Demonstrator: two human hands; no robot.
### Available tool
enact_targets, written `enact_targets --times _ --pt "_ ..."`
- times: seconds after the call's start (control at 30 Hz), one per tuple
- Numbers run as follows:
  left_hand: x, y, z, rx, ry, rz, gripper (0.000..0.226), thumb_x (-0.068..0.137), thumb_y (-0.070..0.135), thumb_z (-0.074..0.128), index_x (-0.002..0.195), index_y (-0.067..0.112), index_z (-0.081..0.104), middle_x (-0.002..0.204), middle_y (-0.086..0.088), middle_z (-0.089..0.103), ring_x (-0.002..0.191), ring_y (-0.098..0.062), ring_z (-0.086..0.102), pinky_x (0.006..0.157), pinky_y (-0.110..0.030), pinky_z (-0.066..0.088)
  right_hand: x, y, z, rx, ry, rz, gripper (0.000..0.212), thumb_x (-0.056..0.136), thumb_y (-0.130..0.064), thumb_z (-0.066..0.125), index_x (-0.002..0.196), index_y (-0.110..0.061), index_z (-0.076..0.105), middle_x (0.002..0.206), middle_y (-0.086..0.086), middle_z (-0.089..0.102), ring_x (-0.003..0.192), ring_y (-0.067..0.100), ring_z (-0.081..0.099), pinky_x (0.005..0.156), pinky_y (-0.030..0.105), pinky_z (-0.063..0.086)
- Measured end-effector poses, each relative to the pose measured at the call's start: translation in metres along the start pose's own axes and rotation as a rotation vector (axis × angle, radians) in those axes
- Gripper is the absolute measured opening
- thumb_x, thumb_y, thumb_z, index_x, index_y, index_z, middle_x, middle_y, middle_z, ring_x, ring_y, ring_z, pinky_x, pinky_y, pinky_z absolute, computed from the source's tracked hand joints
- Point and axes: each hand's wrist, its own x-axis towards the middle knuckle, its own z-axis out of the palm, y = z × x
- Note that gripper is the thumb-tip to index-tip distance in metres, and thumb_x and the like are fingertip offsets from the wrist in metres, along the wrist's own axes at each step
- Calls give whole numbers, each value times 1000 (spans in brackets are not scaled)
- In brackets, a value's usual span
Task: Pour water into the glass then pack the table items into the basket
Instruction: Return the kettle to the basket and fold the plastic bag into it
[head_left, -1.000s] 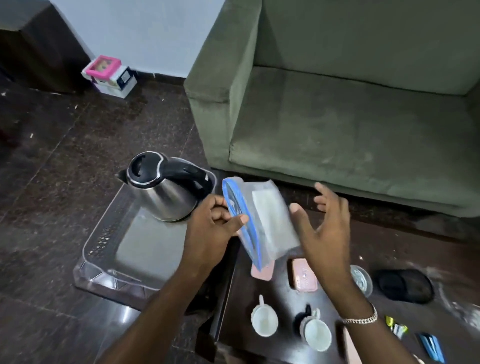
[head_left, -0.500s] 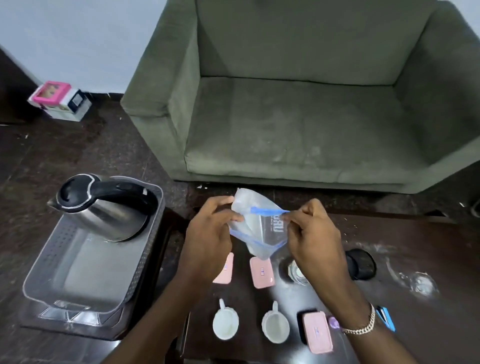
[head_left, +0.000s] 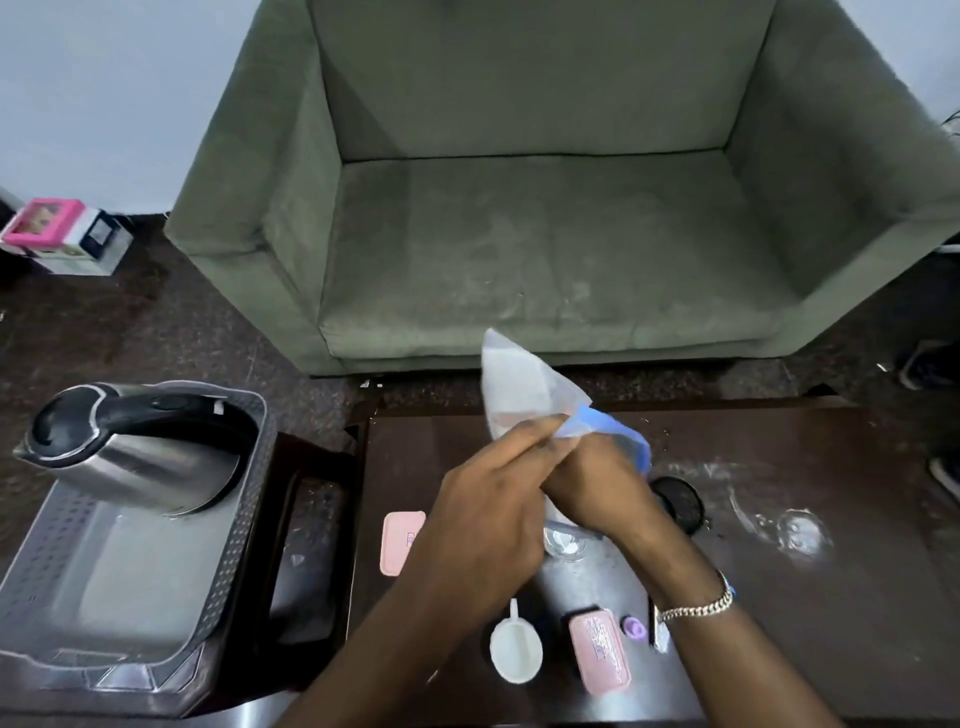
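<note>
A clear zip bag (head_left: 524, 387) with a blue seal strip is pinched between my left hand (head_left: 483, 525) and my right hand (head_left: 597, 488), above the dark table (head_left: 810, 597). The bag's body points up and away from me. A steel kettle (head_left: 130, 447) with a black handle lies in the grey perforated basket (head_left: 228, 566) at the left. Below my hands stands a glass (head_left: 563, 543), partly hidden. Pink cases (head_left: 399, 540) (head_left: 600, 652), a white cup (head_left: 515, 649) and a black round lid (head_left: 678, 501) lie on the table.
A green sofa (head_left: 545, 208) stands just beyond the table. A small purple thing (head_left: 635, 627) lies by the near pink case. White smears (head_left: 795, 532) mark the table's right side. A pink-topped box (head_left: 57, 234) sits on the floor at the far left.
My hands have drawn together, fingers meeting on the bag's blue seal, and the bag has tipped upward. The view has shifted right, so the basket sits further left.
</note>
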Motion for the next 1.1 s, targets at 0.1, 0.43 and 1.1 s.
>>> enact_targets --times 0.1,0.43,1.1 --pt "0 7 2 -36 -40 -6 58 78 -8 47 127 11 73 143 5 64 113 -8 67 99 -19 50 6 5 -3 -253 -30 29 21 106 -18 45 112 -14 64 108 3 68 105 21 63 55 6 33" --pt "29 -20 21 138 48 -393 55 82 -2 53 129 22 70 145 11 59 124 -15 62 99 -42 52 5 13 17 -368 258 -413 18 84 -33 42 87 -27 58 92 -2 69 86 24 66 57 32 39" --pt "38 -40 37 114 129 -536 53 85 0 58 133 20 68 136 8 64 117 -22 64 100 -39 51 17 87 -61 708 416 -85 10 82 -25 80 87 -16 79 80 1 78 67 12 68 59 30 49"
